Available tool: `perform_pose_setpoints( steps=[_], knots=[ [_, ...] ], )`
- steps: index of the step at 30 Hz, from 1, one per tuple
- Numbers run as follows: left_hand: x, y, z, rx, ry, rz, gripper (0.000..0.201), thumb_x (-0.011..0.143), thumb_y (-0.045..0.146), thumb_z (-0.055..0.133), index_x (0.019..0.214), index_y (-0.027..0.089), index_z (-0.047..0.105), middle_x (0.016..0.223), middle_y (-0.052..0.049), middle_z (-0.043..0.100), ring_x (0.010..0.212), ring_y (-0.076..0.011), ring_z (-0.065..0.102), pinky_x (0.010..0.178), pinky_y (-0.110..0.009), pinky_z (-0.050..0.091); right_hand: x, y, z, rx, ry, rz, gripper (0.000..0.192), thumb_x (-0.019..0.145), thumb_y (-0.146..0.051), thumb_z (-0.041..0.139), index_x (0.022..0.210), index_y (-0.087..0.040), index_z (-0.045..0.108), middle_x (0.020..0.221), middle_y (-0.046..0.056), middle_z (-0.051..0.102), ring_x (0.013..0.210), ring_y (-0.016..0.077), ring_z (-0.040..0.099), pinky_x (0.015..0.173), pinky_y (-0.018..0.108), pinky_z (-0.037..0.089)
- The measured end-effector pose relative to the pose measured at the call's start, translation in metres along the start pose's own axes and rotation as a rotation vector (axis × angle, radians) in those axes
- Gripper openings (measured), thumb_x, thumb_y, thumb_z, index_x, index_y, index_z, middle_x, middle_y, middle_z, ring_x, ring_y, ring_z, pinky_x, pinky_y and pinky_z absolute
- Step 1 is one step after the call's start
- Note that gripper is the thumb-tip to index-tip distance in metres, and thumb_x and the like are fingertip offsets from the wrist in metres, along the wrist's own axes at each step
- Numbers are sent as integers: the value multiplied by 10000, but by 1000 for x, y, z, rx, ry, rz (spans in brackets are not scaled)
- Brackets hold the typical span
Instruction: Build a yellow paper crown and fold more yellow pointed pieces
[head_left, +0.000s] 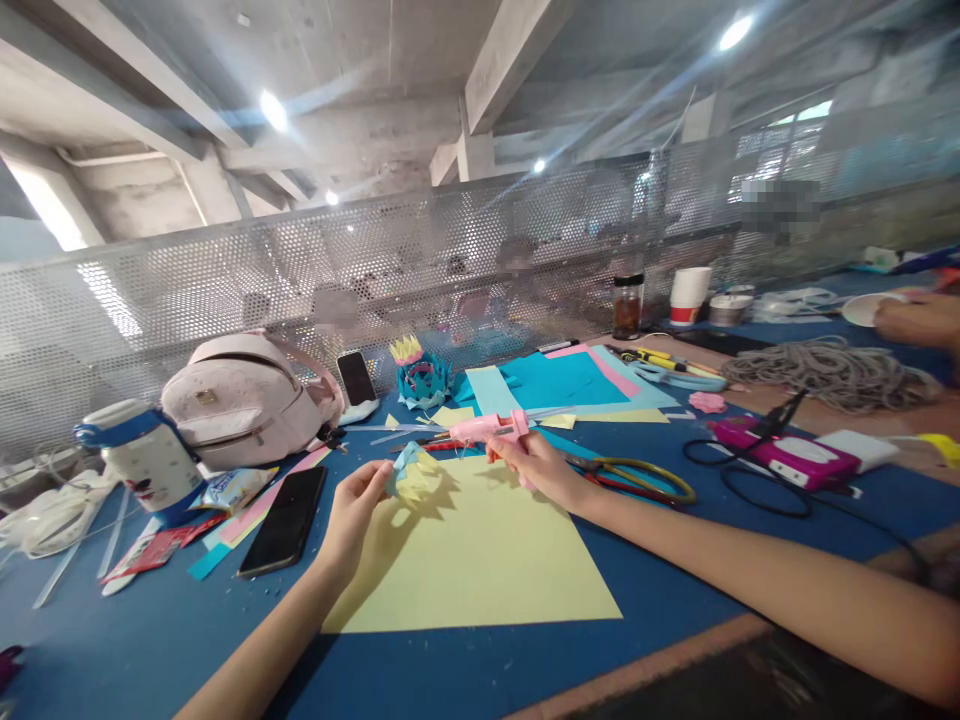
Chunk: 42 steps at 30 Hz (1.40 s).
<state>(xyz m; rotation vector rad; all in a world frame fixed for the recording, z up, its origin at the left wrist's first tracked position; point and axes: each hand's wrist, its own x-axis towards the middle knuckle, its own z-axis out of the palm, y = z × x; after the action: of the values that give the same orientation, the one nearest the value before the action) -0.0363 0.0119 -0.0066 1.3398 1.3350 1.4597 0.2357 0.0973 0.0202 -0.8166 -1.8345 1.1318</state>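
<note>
My left hand (358, 505) pinches a small folded paper piece (409, 470) of blue and yellow petals, raised just above a large yellow sheet (480, 560). My right hand (536, 465) grips a pink glue gun (487, 430) by its handle, nozzle pointing left toward the paper piece. A finished blue and yellow paper flower (421, 375) stands at the back of the blue table (150, 640). Blue and pink paper sheets (562, 385) lie behind the glue gun.
A black phone (283, 520), a white bottle (142, 455) and a pink bag (240, 395) sit at left. Scissors (637, 475) lie right of my hand, beside a pink device with black cable (780, 455). Another person's hand (919, 320) is at far right, near grey cord (832, 372).
</note>
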Motion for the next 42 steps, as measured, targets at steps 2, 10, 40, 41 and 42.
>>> perform_pose_setpoints(
  steps=[2,10,40,41,42],
  knots=[
    [0,1,1,-1,-15,-5,327,983,407,621,1183,148,631,1154,-71,659,982,-215,670,853,-406,575,0,-1,0,0,3,-3,611,800,-780,536,777,-174,609,561,-61,360,435,85,348,392,219,281],
    [0,-1,-2,-30,-46,-31,331,982,399,624,1200,151,625,1178,-76,653,998,-220,668,859,-411,576,0,-1,1,0,8,-1,611,793,-784,536,766,-178,607,565,-56,367,448,92,353,398,227,284],
    [-1,1,-1,-125,-52,-171,296,989,412,614,1099,139,641,1011,-44,670,817,-156,665,716,-317,577,0,-4,1,0,15,18,639,770,-807,548,758,-171,611,527,-76,338,402,74,330,380,218,276],
    [-1,1,-1,-128,-49,-170,296,989,411,614,1100,139,641,1013,-44,670,818,-156,665,719,-318,578,0,-3,1,1,16,19,637,773,-805,548,760,-171,611,525,-76,339,399,74,329,380,218,276],
    [-1,1,-2,-131,-47,-168,296,989,412,614,1099,139,641,1008,-43,671,813,-154,664,719,-317,577,0,-3,1,1,16,19,634,776,-802,548,763,-171,612,525,-76,340,398,73,329,380,217,276]
  ],
)
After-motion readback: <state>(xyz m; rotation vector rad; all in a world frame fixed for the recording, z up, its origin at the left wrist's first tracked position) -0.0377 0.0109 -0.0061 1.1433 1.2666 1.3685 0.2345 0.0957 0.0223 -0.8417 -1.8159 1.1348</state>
